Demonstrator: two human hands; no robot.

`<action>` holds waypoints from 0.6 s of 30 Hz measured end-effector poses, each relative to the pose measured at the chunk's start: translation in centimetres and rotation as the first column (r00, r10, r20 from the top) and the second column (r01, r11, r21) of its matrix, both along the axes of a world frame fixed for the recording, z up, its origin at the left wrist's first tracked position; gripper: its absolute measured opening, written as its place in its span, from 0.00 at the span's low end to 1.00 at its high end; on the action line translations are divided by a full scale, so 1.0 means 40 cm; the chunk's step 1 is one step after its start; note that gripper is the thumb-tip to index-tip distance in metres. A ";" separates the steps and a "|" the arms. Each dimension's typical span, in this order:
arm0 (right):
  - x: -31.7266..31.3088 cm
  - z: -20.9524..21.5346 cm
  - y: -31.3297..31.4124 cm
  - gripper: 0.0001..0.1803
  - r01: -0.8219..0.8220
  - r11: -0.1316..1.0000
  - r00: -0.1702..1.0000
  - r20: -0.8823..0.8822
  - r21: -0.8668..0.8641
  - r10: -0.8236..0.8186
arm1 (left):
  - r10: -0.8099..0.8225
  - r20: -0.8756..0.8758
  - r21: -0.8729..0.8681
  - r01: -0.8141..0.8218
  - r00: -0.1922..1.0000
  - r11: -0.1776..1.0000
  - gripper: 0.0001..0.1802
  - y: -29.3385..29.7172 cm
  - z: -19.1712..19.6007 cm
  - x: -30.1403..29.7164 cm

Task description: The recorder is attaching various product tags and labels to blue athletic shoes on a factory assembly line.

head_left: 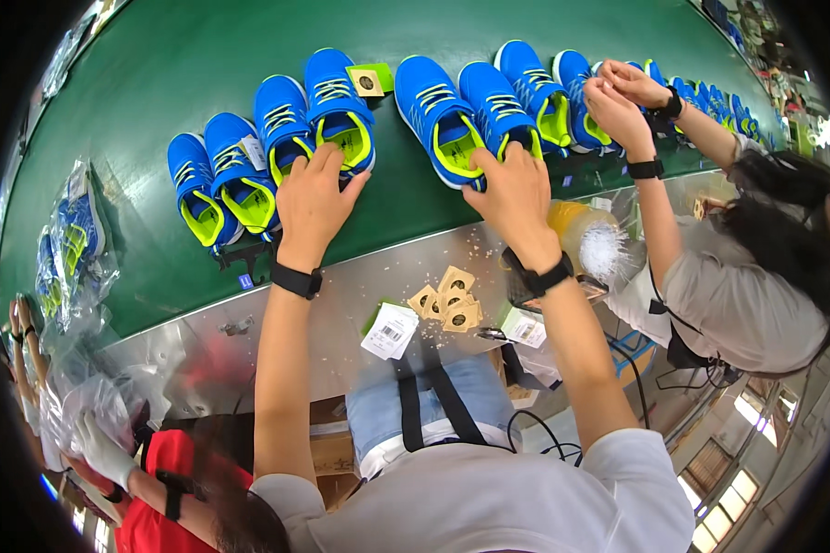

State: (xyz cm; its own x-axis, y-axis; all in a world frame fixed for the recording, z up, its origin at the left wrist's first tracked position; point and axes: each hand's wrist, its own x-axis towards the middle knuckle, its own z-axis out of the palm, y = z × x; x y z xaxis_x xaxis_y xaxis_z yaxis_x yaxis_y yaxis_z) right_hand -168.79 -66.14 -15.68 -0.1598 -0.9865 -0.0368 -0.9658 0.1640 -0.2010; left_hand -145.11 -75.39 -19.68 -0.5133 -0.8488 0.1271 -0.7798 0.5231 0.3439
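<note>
The left hand (312, 205) lies palm down, fingers spread, on the heels of a pair of blue sneakers with lime-yellow linings (315, 120) on the green conveyor belt (157, 74); it presses rather than grips. A brown square tag (369, 82) sits on that pair at about one o'clock from the hand. The right hand (516, 195) rests open on the heels of a second blue pair (466, 115), fingers draped over the collars; whether any fingertip hooks inside is hard to tell. A third pair (221, 180) lies at nine o'clock from the left hand. On the steel ledge (249, 323), at six o'clock between the wrists, lie loose brown tags (447, 300) and a white label card (392, 330). At two o'clock, a co-worker's hands (622, 97) handle more blue shoes.
</note>
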 end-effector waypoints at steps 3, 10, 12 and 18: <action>0.036 0.019 -0.009 0.19 0.113 0.993 0.938 0.330 -0.019 -0.101 | -0.022 -0.051 -0.103 0.016 0.998 0.995 0.25 0.010 0.016 0.000; 0.033 -0.061 -0.074 0.24 0.093 0.996 0.985 0.147 0.017 -0.094 | 0.042 -0.422 0.031 -0.032 0.906 0.999 0.13 0.121 0.031 0.019; 0.002 -0.097 -0.045 0.21 0.132 0.990 0.990 0.035 0.043 -0.133 | 0.143 -0.493 0.256 -0.013 0.858 0.966 0.09 0.181 0.029 0.037; -0.052 -0.127 -0.005 0.28 0.043 0.999 0.999 -0.016 0.017 -0.043 | 0.244 -0.240 0.691 -0.011 0.940 0.723 0.15 0.336 0.031 0.071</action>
